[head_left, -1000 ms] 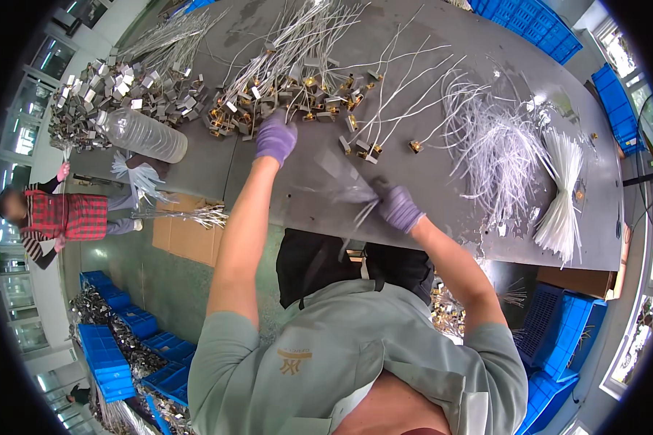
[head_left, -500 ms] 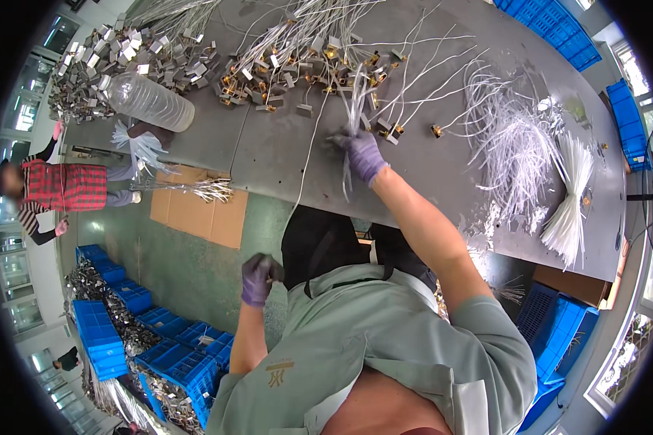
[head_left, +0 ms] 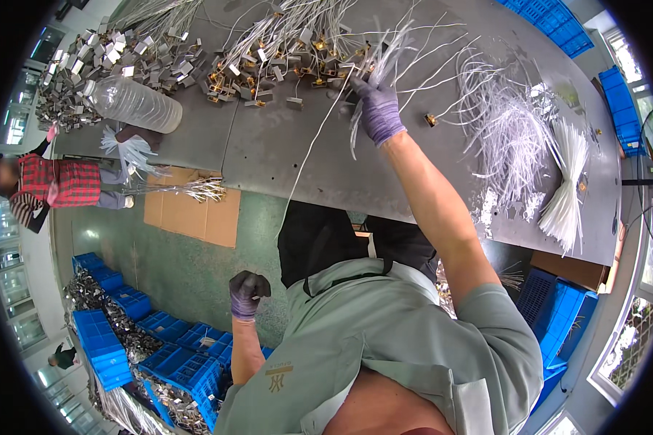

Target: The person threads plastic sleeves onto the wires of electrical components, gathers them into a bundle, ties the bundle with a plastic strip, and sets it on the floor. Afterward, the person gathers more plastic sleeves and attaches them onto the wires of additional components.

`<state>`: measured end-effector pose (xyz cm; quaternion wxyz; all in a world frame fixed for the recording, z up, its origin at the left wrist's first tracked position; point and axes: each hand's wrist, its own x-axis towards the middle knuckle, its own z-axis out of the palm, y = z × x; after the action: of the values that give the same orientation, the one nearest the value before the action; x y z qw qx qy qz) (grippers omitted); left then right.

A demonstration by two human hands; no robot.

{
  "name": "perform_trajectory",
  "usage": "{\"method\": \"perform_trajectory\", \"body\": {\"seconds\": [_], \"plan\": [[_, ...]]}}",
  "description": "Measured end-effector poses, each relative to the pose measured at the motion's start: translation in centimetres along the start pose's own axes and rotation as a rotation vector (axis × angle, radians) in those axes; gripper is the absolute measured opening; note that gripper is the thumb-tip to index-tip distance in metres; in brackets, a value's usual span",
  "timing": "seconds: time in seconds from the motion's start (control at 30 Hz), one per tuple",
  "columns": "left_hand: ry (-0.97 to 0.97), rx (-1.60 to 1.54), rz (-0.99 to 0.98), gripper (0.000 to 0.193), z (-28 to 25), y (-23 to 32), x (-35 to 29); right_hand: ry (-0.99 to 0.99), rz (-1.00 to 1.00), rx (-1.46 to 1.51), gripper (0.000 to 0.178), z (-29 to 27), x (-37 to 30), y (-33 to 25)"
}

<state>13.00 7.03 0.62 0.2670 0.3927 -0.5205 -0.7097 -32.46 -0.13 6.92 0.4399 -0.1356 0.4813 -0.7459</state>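
My right hand (head_left: 377, 107), in a purple-grey glove, is closed round a small bunch of clear plastic strips (head_left: 393, 58) over the grey table. The strips stick out beyond the fingers, and some hang down on the near side. Just left of it lies a pile of small metal pieces with coppery parts and white wires (head_left: 268, 72). A single long white wire (head_left: 313, 141) runs from the pile over the table's near edge. My left hand (head_left: 248, 293), gloved alike, is held off the table at my side with its fingers curled; whatever it may hold is hidden.
A clear plastic bottle (head_left: 138, 104) lies beside a heap of metal pieces (head_left: 87, 65). To the right are a tangle of clear strips (head_left: 508, 130) and a white strip bundle (head_left: 567, 185). Blue crates (head_left: 174, 362) stand on the floor. Another person (head_left: 58, 183) stands at far left.
My right hand has moved farther across the table and slightly right, with the clear strips still in its grip. My left hand has shifted slightly left and down, still curled.
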Motion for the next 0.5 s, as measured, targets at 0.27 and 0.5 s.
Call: {"method": "perform_trajectory", "body": {"seconds": [0.27,0.5], "plan": [[0.153,0.154,-0.053,0.045,-0.7,0.0,0.7,0.086,-0.144,0.092,0.027,-0.5,0.3,-3.2],[0.084,0.033,-0.003,0.043,0.0,0.7,1.7,-0.032,0.027,0.126,0.028,-0.6,-1.7,-1.9]]}}
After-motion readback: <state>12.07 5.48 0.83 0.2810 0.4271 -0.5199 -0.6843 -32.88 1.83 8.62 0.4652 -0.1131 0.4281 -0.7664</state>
